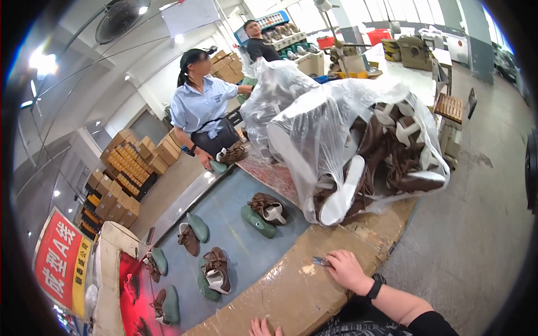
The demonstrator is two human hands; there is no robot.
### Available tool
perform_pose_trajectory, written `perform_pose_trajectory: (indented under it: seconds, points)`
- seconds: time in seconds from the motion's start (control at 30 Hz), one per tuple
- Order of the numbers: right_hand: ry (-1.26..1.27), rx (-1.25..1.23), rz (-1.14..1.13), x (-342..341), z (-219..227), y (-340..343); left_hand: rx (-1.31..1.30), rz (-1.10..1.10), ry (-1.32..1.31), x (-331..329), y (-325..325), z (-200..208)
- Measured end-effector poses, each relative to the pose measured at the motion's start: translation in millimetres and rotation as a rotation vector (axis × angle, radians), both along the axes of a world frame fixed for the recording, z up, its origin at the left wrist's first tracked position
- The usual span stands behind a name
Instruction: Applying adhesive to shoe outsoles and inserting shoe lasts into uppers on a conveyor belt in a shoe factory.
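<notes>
My right hand point(346, 271) rests on the cardboard-covered ledge point(291, 285), its fingers closed on a small dark pointed tool point(321, 261) that looks like snips. At the lower edge, part of my left hand point(264, 327) lies on the same ledge with fingers spread and nothing seen in them. Beyond the ledge, brown lace-up shoe uppers point(217, 270) are set beside green shoe lasts point(259, 222) on a blue-grey conveyor belt point(252, 196). Right of the belt, a large clear plastic bag point(314, 134) full of brown shoes with white soles stands on the cardboard.
Across the belt, a person in a light blue shirt point(204, 103) touches a green last. Another person in black point(260, 45) is farther back. A red-lit machine opening point(131, 285) lies at the belt's left end. Stacked cartons point(120, 185) and a sewing-type machine point(414, 53) stand behind.
</notes>
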State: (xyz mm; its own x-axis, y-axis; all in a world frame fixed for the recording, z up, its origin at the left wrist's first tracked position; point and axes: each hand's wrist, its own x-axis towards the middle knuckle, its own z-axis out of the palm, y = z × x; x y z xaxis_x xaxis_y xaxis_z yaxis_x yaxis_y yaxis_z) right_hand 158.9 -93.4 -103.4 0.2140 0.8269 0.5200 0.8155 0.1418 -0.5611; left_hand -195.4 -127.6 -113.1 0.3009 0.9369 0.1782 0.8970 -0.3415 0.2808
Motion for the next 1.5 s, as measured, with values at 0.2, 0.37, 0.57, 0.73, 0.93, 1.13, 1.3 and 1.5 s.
perform_pose_trajectory:
  seconds: [0.2,0.37,0.57,0.73,0.93,1.13,1.3,1.5]
  points:
    - [-0.119,0.074,0.014,12.2,-30.4,22.0,0.025,0.060,0.028,-2.8,22.0,-29.2]
    - [0.060,0.137,0.040,21.5,13.1,26.1,0.017,0.020,-0.055,24.9,26.8,19.1]
    - [0.193,0.050,-0.014,17.2,-6.8,13.2,-0.051,0.008,-0.093,4.7,18.4,-5.9]
    - [0.175,0.039,0.152,9.0,0.6,5.5,-0.057,0.003,-0.029,-6.8,3.7,6.1]
    - [0.054,-0.092,0.172,15.0,12.8,2.8,-0.115,0.041,0.015,-0.5,6.5,3.4]
    - [-0.032,-0.145,0.236,12.3,34.3,21.1,-0.129,0.095,0.034,2.9,12.5,17.3]
    - [0.055,-0.126,0.334,13.9,44.8,23.2,-0.065,0.099,0.021,-4.0,12.5,15.8]
    - [0.154,-0.219,0.521,28.1,26.6,23.4,-0.162,0.190,0.017,2.6,6.6,27.7]
